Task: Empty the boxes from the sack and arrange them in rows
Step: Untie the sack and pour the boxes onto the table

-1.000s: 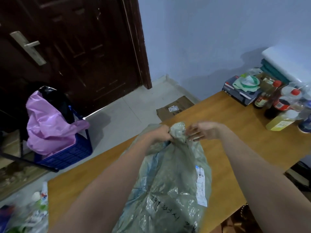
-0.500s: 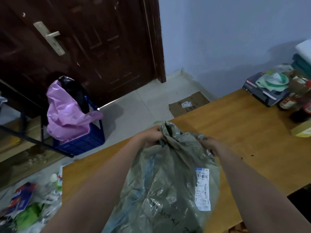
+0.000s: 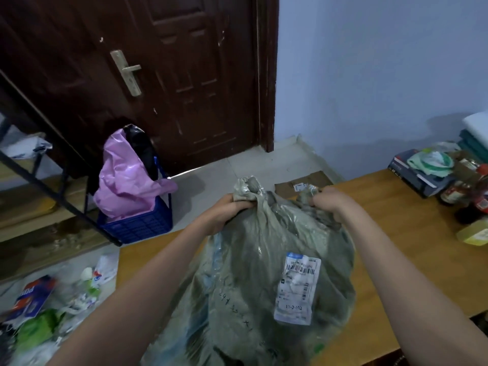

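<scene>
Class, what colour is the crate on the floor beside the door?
Blue. The plastic crate holding the pink bag shows clearly in the head view.

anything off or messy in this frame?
Nothing wrong with the sack itself: it rests on the table, left hand and right hand gripping its bunched top, no boxes out. Only oddities are on the floor: loose packets strewn at lower left, and flattened cardboard past the table's far edge.
</scene>
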Available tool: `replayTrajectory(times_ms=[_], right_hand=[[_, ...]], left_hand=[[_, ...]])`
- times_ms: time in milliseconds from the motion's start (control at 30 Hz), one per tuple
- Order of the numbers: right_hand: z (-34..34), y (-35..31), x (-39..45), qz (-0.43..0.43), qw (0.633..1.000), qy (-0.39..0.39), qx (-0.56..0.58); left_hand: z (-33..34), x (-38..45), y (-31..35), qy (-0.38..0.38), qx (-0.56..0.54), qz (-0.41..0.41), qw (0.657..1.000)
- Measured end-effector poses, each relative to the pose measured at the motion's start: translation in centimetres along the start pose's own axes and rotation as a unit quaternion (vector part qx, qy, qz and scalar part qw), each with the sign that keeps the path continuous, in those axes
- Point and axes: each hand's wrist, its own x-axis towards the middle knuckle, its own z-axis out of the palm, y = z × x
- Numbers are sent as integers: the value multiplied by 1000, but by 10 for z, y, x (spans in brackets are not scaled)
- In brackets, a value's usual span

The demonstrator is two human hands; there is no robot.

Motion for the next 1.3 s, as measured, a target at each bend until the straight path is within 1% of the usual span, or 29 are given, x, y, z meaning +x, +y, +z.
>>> replayTrajectory(times_ms=[100, 167, 233, 367, 500, 567, 633, 700, 733, 800, 867, 900, 933, 1033, 1067, 1133, 1167, 1200, 1267, 1300], right_hand=[[-8, -34, -32, -47, 998, 22, -38], [-10, -54, -50, -81, 996, 6, -22], [-8, -72, -71, -106, 994, 9, -10], [9, -101, -114, -157, 987, 1, 37], [41, -115, -145, -218, 975, -4, 38], [52, -118, -153, -235, 969, 5, 73], [62, -121, -161, -234, 965, 1, 119], [71, -122, -167, -233, 962, -31, 140], [75, -122, -171, -241, 957, -61, 148], [81, -118, -173, -269, 936, -151, 169], [84, -111, -169, -288, 913, -217, 193], [84, -107, -167, -305, 910, -216, 181], [85, -104, -165, -330, 910, -192, 160], [91, -100, -164, -393, 912, -77, 87], [95, -100, -161, -401, 914, -38, 56], [101, -100, -159, -394, 916, 51, -56], [103, -101, -160, -391, 916, 55, -75], [105, -100, -161, -398, 916, 15, -46], [108, -98, -164, -398, 910, -99, 58], [107, -97, -164, -399, 906, -119, 76]], left_hand=[[-15, -28, 13, 12, 7, 46, 999], [-23, -44, 20, 26, -5, 74, 997], [-32, -60, 27, 41, -32, 102, 993], [-44, -87, 37, 41, -73, 157, 984], [-44, -103, 41, 36, -84, 171, 981], [-44, -109, 40, 43, -92, 171, 980], [-44, -113, 36, 53, -88, 167, 981], [-46, -116, 30, 65, -73, 173, 980], [-48, -118, 27, 73, -74, 180, 978], [-55, -121, 21, 88, -91, 190, 974], [-61, -124, 19, 92, -109, 181, 973], [-63, -124, 18, 95, -112, 173, 974], [-63, -124, 17, 96, -111, 166, 975], [-62, -126, 16, 85, -120, 158, 976], [-61, -127, 16, 79, -125, 161, 976], [-60, -127, 16, 68, -139, 163, 974], [-59, -129, 16, 62, -148, 166, 973], [-57, -129, 16, 53, -159, 169, 971], [-53, -128, 17, 32, -185, 168, 968], [-51, -130, 18, 26, -191, 166, 967]])
